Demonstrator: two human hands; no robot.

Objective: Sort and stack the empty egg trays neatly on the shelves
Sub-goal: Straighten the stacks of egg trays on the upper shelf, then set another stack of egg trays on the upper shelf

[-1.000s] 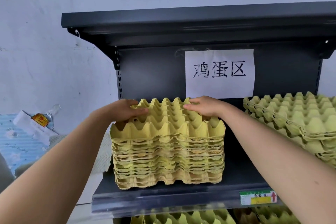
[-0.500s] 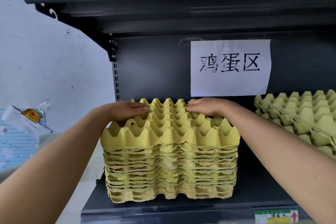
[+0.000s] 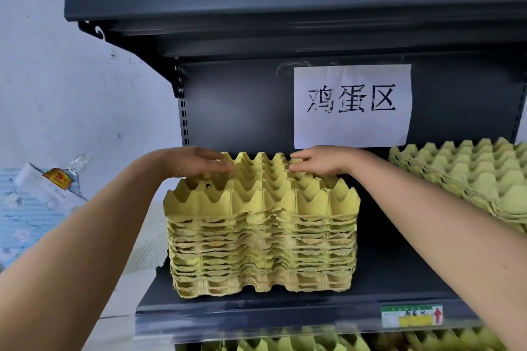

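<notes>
At the far left, beside the shelf unit, a white packet with a red and yellow label lies on a pale blue patterned sheet, against the grey wall.

The left hand lies on the far left part of the top tray. Its fingers are almost straight and point to the right, and it grips nothing.

The stack of yellow egg trays stands on the dark metal shelf, in its left half and near the front edge. The trays are nested one in another, with the cups open upward. The wide near side runs left to right, along the shelf's front edge. I cannot tell if this is the longer side. The edges of the lower trays are a little uneven.

The right hand lies flat on the far right part of the same top tray, with straight fingers pointing to the left, and it holds nothing. The fingertips of the two hands are apart, with some cups between them.

On the back panel hangs a white paper sign with three black characters. More to the right stands a second stack of greener trays, apart from the first. A green and yellow price tag is on the shelf's front strip, and more trays show on the level below
</notes>
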